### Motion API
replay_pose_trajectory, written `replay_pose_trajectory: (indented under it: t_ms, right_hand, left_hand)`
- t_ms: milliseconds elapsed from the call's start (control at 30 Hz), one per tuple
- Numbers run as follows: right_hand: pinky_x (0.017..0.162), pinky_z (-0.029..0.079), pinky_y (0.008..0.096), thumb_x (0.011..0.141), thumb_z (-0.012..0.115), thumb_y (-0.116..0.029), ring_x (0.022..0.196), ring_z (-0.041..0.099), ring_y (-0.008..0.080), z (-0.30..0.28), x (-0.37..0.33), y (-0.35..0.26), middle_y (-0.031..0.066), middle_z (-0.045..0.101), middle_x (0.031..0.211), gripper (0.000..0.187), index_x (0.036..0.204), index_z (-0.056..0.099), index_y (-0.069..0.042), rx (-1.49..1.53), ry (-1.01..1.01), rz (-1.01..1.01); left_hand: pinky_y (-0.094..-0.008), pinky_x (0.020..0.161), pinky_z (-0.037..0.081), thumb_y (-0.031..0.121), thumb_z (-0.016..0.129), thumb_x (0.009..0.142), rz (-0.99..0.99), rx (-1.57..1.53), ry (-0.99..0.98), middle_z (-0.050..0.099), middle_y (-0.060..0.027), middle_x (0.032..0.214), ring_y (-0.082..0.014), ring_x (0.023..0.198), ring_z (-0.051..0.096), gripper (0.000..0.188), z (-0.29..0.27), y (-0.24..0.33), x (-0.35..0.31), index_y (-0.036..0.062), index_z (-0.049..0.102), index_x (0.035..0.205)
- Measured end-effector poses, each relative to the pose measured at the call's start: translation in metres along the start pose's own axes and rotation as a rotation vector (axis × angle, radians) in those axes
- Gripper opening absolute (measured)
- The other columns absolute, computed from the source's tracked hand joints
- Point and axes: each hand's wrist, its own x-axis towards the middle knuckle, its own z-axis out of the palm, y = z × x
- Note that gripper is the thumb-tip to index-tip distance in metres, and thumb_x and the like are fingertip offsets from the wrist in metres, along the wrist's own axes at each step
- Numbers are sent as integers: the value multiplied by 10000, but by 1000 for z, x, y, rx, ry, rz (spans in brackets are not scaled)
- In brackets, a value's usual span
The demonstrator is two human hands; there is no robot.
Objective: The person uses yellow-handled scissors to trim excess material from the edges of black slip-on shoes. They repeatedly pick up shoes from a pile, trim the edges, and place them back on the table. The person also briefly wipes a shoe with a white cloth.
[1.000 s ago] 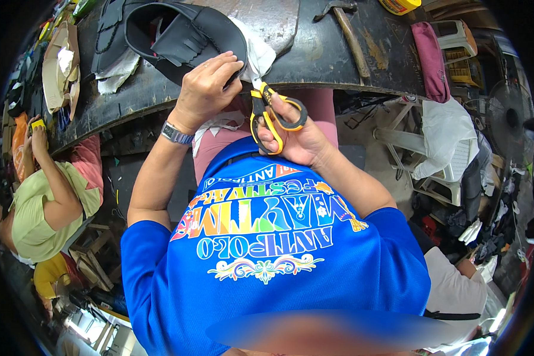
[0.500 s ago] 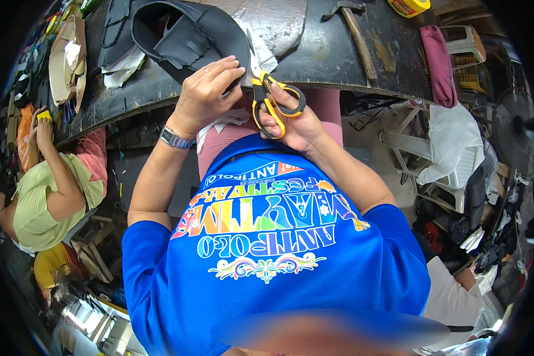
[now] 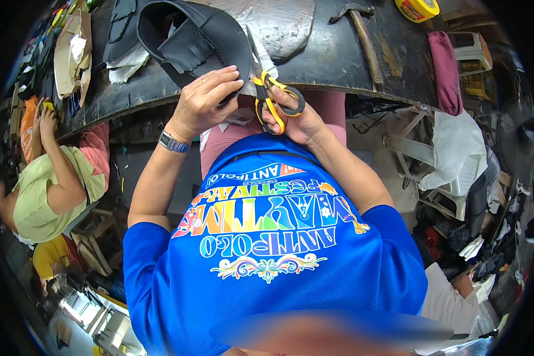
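A black fringed loafer (image 3: 190, 47) lies at the table's front edge, toe toward me. My left hand (image 3: 207, 101) is closed on the loafer's toe edge, its fingertips curled over the rim. Yellow-and-black handled scissors (image 3: 266, 80) are in my right hand (image 3: 299, 115), with fingers through the handle loops. Their blades point away from me, along the right side of the loafer's sole. Whitish paper or cloth lies behind the blades. Part of a second black shoe (image 3: 120, 29) shows to the left, with white scrap (image 3: 126, 65) below it.
A hammer (image 3: 366, 47) and a yellow tub (image 3: 418, 8) are on the dark table's right side, near a maroon roll (image 3: 445, 74). Brown card (image 3: 72, 53) lies at left. A person in light green (image 3: 56, 190) works there. A white plastic chair (image 3: 457, 169) stands at right.
The scissors' blades have shifted slightly, with one now reaching farther up beside the loafer. My left hand keeps its hold on the loafer. The whole view has tilted a little.
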Motion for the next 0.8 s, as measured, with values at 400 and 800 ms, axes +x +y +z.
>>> replay_pose_trajectory:
  t_ms: [400,800]
  right_hand:
    - [433,374,183,897,696,-356,466,485,55,-3,-13,-5,7,545,643,328,945,537,-74,-206,39,19]
    - [469,389,178,835,779,-269,541,505,31,15,-11,-13,-31,553,654,311,884,536,-82,-521,130,-8]
  left_hand:
    - [-360,866,546,74,831,690,-92,-120,97,692,-141,1058,-274,1003,676,337,-28,1,2,35,704,1000]
    - [-254,796,517,325,799,772,-914,-497,-369,694,-36,934,-100,829,645,468,-99,-99,61,-20,680,1064]
